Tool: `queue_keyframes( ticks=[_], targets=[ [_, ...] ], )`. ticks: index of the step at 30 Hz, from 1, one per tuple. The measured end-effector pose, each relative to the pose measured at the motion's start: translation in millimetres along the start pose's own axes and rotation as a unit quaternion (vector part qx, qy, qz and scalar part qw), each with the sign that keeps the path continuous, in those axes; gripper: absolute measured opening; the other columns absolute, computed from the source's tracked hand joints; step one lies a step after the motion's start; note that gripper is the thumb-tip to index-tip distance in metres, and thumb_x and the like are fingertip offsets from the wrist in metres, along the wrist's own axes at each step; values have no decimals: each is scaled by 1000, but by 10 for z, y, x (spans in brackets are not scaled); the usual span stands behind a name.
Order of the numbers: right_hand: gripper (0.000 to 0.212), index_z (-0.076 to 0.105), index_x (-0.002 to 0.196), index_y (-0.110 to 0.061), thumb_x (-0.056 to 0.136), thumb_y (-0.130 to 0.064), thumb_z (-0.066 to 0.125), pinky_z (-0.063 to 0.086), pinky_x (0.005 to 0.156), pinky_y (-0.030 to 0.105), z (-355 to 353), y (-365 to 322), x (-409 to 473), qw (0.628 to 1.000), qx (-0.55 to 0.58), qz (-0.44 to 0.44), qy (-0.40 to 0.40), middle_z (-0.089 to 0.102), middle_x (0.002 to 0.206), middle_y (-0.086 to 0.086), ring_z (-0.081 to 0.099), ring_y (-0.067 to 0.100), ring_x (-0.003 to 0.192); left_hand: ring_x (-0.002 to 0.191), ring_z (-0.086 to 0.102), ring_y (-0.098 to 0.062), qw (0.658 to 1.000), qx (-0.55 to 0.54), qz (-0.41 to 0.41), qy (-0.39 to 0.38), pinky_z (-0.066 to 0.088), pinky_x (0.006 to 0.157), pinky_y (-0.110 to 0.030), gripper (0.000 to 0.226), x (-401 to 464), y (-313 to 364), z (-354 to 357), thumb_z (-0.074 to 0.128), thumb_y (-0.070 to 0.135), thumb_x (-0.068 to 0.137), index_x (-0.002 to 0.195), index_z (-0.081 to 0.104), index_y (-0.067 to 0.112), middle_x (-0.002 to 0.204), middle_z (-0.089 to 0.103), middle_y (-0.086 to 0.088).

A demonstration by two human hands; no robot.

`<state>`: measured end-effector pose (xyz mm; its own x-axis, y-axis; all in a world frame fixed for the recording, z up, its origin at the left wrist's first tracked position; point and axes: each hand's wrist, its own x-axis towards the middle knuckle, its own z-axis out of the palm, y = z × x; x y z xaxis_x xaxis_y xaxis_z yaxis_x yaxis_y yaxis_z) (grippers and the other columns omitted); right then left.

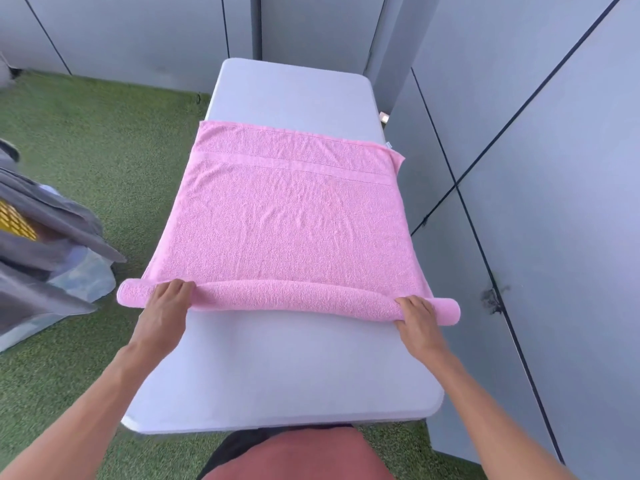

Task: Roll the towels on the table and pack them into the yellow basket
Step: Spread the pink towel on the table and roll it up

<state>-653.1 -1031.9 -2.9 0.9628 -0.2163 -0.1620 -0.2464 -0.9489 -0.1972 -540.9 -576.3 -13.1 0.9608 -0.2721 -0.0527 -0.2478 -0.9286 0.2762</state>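
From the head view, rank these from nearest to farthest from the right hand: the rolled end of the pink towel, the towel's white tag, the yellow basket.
1. Rolled end of the pink towel: under the right hand, at the table's right edge.
2. White tag: at the towel's far right corner.
3. Yellow basket: far left on the grass, mostly covered by grey cloth.

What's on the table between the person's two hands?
In the head view, only the rolled near edge of the pink towel runs between the left hand and the right hand, both resting on that roll.
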Motion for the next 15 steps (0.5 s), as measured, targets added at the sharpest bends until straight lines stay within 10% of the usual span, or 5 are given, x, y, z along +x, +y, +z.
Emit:
queue_keyframes(
  ticks=[10, 15],
  targets=[
    [44, 54, 125, -15, 84, -8, 68, 31, 98, 22, -205, 133, -386, 979, 171, 33, -107, 51, 127, 2, 47, 18, 121, 104, 53, -28, 987, -64, -34, -143, 40, 88, -37, 28, -228, -54, -184, 56, 3, 91, 118, 58, 10, 112, 57, -8],
    [25, 66, 103, -21, 81, -10, 72, 34, 101, 31, -176, 1, -304, 978, 175, 71, 89, 46, 117, 0, 47, 24, 117, 93, 52, -35, 998, -27, -32, 45, 42, 75, -47, 16, -161, 19, -215, 69, 7, 84, 98, 70, 14, 100, 58, -8]
  ],
)
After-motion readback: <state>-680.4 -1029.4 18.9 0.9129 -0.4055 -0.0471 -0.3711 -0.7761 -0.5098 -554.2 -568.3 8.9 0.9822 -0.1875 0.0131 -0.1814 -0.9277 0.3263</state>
